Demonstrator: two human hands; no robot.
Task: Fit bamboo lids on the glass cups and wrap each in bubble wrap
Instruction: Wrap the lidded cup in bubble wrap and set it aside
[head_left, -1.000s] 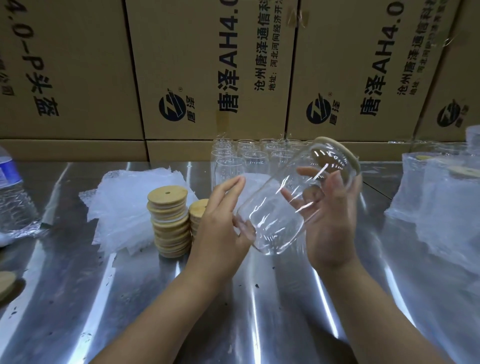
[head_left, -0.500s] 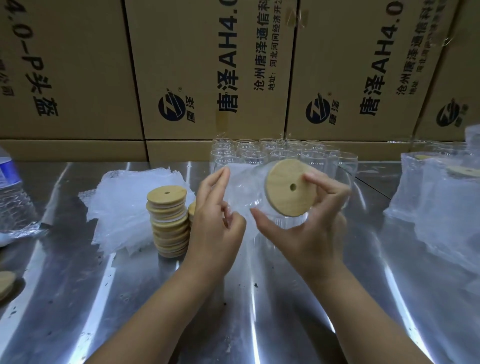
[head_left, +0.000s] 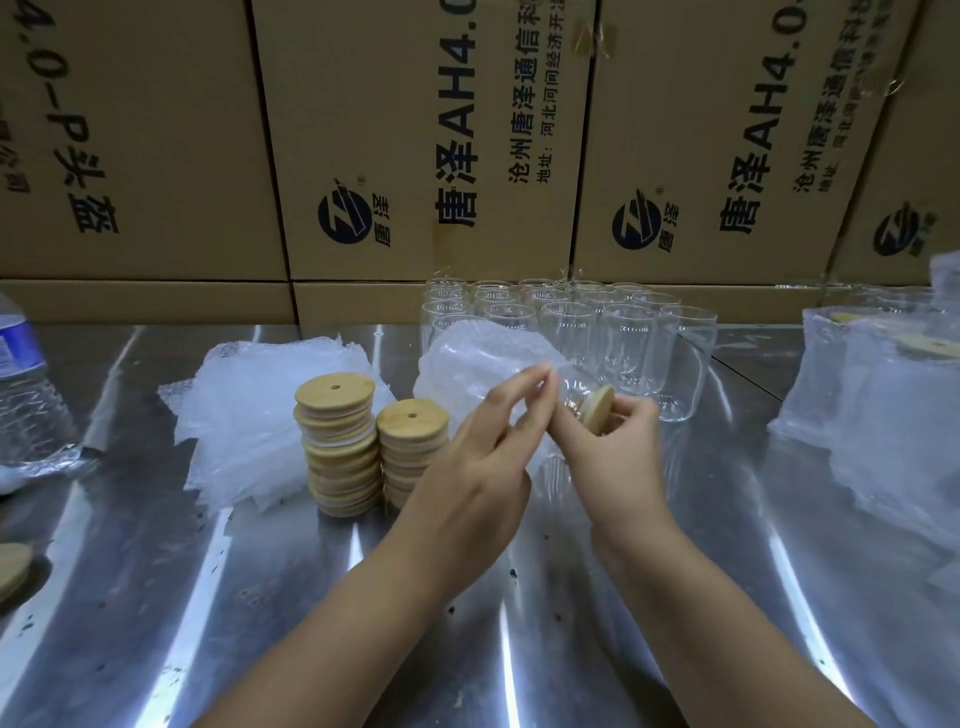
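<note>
My right hand (head_left: 613, 447) grips a lidded glass cup by its bamboo lid (head_left: 598, 408), the cup lying sideways with its body pointing left. A sheet of bubble wrap (head_left: 483, 358) covers the cup's body. My left hand (head_left: 483, 457) pinches the wrap's edge with thumb and fingertips, just left of the lid. Two stacks of bamboo lids (head_left: 343, 447) stand left of my hands. Several bare glass cups (head_left: 623, 343) stand in rows behind.
A pile of bubble wrap sheets (head_left: 249, 415) lies left of the lid stacks. Wrapped cups (head_left: 883, 405) sit at the right. A water bottle (head_left: 26, 384) stands far left, a loose lid (head_left: 13, 566) at the left edge. Cardboard boxes (head_left: 415, 140) wall the back of the steel table (head_left: 260, 597).
The cup turned from tilted lid-up, to lid facing me, to lying sideways lower down. Bubble wrap now covers its body, and my left hand has closed onto the wrap.
</note>
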